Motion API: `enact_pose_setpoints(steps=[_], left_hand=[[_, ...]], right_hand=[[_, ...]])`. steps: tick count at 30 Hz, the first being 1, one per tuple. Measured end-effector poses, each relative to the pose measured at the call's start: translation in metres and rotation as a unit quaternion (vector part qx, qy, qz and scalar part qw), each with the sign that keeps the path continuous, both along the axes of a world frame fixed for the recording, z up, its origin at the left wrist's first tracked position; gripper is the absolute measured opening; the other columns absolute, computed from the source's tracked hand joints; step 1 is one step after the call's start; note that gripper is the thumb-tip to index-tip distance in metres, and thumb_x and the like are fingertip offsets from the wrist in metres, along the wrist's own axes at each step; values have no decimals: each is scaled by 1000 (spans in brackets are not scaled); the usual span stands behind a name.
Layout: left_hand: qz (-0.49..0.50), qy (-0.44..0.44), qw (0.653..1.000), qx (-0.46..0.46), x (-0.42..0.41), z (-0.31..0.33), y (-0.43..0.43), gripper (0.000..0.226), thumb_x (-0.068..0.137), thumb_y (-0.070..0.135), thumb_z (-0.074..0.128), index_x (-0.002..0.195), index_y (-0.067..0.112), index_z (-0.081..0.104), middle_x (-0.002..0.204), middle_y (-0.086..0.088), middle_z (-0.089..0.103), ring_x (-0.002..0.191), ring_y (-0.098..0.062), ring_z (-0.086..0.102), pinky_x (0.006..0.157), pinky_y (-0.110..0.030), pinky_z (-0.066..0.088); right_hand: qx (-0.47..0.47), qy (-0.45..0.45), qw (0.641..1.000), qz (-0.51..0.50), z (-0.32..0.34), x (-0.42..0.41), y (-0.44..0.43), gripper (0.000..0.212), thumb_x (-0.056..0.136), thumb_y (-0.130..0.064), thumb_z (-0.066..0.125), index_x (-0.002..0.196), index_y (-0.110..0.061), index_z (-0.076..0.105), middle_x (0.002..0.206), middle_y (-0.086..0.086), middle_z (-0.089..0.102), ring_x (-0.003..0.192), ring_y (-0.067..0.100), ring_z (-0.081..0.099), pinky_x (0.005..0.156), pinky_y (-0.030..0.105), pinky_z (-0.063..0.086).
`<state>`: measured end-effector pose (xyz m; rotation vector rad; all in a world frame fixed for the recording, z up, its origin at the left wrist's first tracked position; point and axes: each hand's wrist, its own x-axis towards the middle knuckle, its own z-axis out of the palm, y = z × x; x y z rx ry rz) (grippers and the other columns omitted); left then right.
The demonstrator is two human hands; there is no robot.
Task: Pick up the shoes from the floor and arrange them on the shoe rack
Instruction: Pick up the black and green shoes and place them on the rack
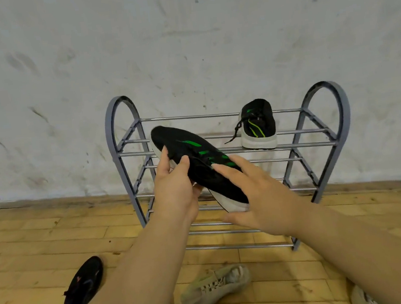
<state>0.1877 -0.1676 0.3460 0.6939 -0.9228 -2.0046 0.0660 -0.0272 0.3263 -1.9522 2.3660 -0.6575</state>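
Fingers (163, 157) of the left hand (174, 191) curl round the middle of a black-and-green sneaker (192, 150), gripping it above the floor with its toe tilted up to the far left. Straight, spread fingers of the right hand (261, 195) lie on its upper near the heel, thumb just below the sole. Behind it stands the grey shoe rack (324, 111), the matching sneaker (258, 126) on the right of its top shelf. On the near wooden floor (31, 244) lie a black shoe (84, 285) and a beige sneaker (216, 286).

Scuffed whitish wall (183, 42) meets a yellow wooden plank floor (31, 244).
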Motion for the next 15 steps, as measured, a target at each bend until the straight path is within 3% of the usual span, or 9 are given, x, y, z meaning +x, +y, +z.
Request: enact_pose_setpoints(steps=[4, 7, 9, 13, 15], left_hand=[[-40, 0, 998, -50, 0, 7, 12, 50, 106, 11, 53, 147, 40, 54, 123, -1, 75, 116, -30, 71, 94, -53, 60], [-75, -22, 990, -116, -2, 7, 18, 56, 106, 10, 54, 152, 41, 47, 126, -4, 73, 117, -29, 71, 101, -53, 56], [-90, -42, 982, -160, -3, 7, 23, 61, 107, 11, 54, 156, 43, 38, 127, -4, 73, 118, -27, 71, 106, -54, 52], [-49, -117, 955, -269, -11, 12, 36, 64, 106, 30, 57, 155, 57, 26, 121, 11, 74, 112, -7, 71, 106, -42, 51], [-29, -154, 935, -319, -21, 13, 40, 62, 105, 41, 56, 154, 61, 24, 125, 17, 70, 115, 0, 66, 108, -35, 48]], right_hand=[[-5, -35, 999, -24, 3, -10, 15, 108, 76, -64, 76, 156, -55, 4, 168, -7, -1, 151, 21, 23, 116, 35, 35], [-23, -80, 996, -27, 10, -22, 29, 110, 74, -59, 81, 157, -53, 8, 159, -18, 19, 141, 9, 34, 111, 27, 39], [-49, -97, 994, -27, 16, -28, 37, 106, 76, -52, 83, 157, -49, 15, 152, -22, 30, 135, 1, 38, 111, 30, 41], [-139, -115, 982, -53, 35, -39, 47, 94, 80, -39, 83, 154, -46, 27, 151, -17, 35, 137, 4, 38, 113, 34, 41], [-205, -113, 969, -83, 44, -48, 49, 94, 80, -37, 84, 155, -41, 28, 148, -13, 39, 134, 5, 42, 109, 25, 41]])
